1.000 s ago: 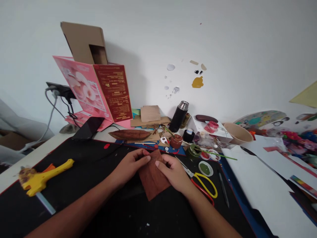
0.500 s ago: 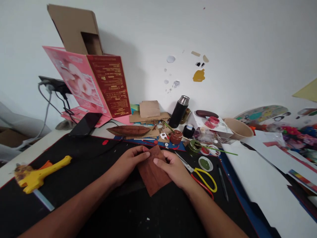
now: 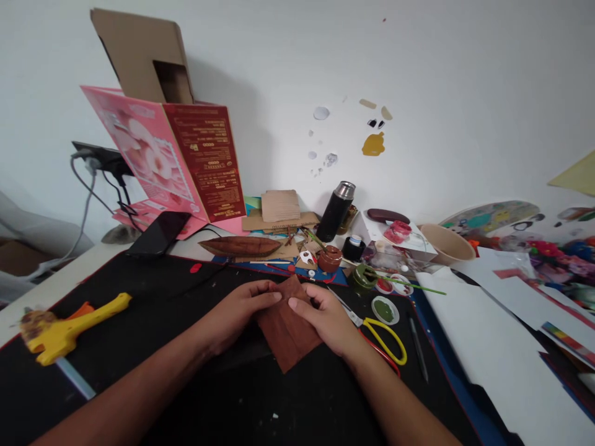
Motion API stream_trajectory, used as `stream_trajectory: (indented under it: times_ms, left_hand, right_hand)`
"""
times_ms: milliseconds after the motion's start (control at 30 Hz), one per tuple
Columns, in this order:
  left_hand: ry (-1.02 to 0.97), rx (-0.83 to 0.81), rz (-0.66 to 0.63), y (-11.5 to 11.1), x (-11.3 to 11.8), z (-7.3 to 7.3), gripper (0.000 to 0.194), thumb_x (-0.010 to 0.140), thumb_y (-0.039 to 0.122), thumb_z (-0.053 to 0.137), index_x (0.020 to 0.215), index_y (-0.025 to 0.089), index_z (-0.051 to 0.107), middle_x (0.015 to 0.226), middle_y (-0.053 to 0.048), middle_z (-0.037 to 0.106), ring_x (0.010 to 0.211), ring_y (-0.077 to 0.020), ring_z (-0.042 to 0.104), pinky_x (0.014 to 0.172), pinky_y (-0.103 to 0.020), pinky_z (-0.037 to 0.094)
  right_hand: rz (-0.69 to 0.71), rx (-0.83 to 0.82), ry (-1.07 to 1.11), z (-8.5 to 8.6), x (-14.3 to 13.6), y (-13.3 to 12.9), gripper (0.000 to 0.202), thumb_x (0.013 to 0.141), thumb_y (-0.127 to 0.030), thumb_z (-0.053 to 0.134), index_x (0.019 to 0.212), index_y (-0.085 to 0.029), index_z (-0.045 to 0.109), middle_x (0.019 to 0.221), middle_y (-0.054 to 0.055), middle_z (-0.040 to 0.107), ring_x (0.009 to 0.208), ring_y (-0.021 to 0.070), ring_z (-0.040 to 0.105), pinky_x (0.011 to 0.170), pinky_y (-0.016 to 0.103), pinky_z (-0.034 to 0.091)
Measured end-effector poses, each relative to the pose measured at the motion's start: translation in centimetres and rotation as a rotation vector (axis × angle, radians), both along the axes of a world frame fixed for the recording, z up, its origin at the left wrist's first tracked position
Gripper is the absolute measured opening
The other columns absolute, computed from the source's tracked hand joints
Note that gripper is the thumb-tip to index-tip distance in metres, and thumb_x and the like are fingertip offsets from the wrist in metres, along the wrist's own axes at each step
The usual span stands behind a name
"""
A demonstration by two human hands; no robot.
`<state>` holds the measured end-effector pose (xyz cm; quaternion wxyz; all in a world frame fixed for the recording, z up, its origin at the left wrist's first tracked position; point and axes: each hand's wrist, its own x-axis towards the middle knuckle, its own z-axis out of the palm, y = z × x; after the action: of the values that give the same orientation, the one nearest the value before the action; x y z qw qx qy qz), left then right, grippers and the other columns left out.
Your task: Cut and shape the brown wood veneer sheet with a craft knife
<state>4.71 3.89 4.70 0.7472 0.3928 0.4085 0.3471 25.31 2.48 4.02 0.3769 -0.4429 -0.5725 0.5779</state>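
A square brown sheet [image 3: 289, 337], thin and faintly creased, is held over the black mat with one corner pointing away from me. My left hand [image 3: 242, 310] pinches its upper left edge, thumb on top. On the opposite edge my right hand [image 3: 325, 313] grips it the same way, thumb on top and fingers behind. The thumbs lie close together near the far corner. Fingers under the sheet are hidden. Just right of my right hand lie scissors [image 3: 383, 337] with yellow and red handles. Beyond the hands rests a brown boat-shaped piece [image 3: 239, 246].
A yellow glue gun [image 3: 77, 328] lies at left, a phone [image 3: 158, 234] behind it. A black thermos [image 3: 336, 212], a brown paint jar [image 3: 330, 258] and a green paint jar [image 3: 362, 277] stand at the back. A pen [image 3: 418, 348] lies right of the scissors.
Both hands keep their grip on the brown sheet, which sits very slightly lower in view. The rest of the scene shows only a small camera shift.
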Motion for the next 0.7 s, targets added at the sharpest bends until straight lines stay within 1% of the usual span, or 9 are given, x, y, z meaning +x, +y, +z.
stream_trajectory:
  times_ms: [167,300,400,533,700]
  left_hand:
    - [-0.053,-0.088,0.01,-0.18,-0.01,-0.09,0.04,0.066,0.041,0.094,0.094,0.017,0.077,0.092,-0.005,0.076,0.086,-0.0194,0.067,0.077,-0.027,0.048]
    - [-0.065,-0.117,0.019,-0.22,-0.09,-0.19,0.042,0.066,0.04,0.095,0.097,0.018,0.078,0.094,-0.004,0.077,0.086,-0.0193,0.068,0.077,-0.027,0.048]
    - [-0.04,-0.095,0.027,-0.17,-0.04,-0.28,0.043,0.066,0.04,0.095,0.099,0.019,0.077,0.096,-0.004,0.077,0.087,-0.0194,0.068,0.078,-0.028,0.048]
    - [0.008,-0.024,0.007,-0.11,0.1,-0.11,0.042,0.066,0.043,0.094,0.097,0.018,0.077,0.095,-0.005,0.077,0.089,-0.0207,0.067,0.081,-0.029,0.048]
    - [0.035,-0.039,-0.004,-0.17,0.18,0.29,0.044,0.064,0.044,0.093,0.096,0.018,0.078,0.093,-0.005,0.077,0.087,-0.0209,0.067,0.081,-0.03,0.048]
  right_hand:
    - [0.009,-0.002,0.018,0.16,-0.18,0.04,0.039,0.086,-0.057,0.076,0.09,-0.019,0.071,0.08,-0.001,0.064,0.074,0.0165,0.054,0.07,0.03,0.042]
    - [0.007,-0.006,0.002,0.05,-0.12,-0.02,0.038,0.087,-0.057,0.076,0.086,-0.019,0.069,0.079,-0.001,0.062,0.074,0.0164,0.053,0.07,0.03,0.041]
    - [0.003,0.002,-0.018,-0.12,-0.06,-0.01,0.037,0.088,-0.055,0.074,0.087,-0.019,0.068,0.08,-0.001,0.062,0.074,0.0165,0.053,0.07,0.031,0.041]
    - [0.006,0.037,-0.054,-0.25,-0.11,0.09,0.034,0.09,-0.052,0.071,0.088,-0.019,0.067,0.079,-0.001,0.06,0.072,0.016,0.051,0.069,0.031,0.04]
    - [0.013,0.078,-0.084,-0.32,-0.13,0.12,0.031,0.09,-0.047,0.07,0.079,-0.02,0.06,0.074,-0.004,0.051,0.069,0.0144,0.046,0.066,0.029,0.037]
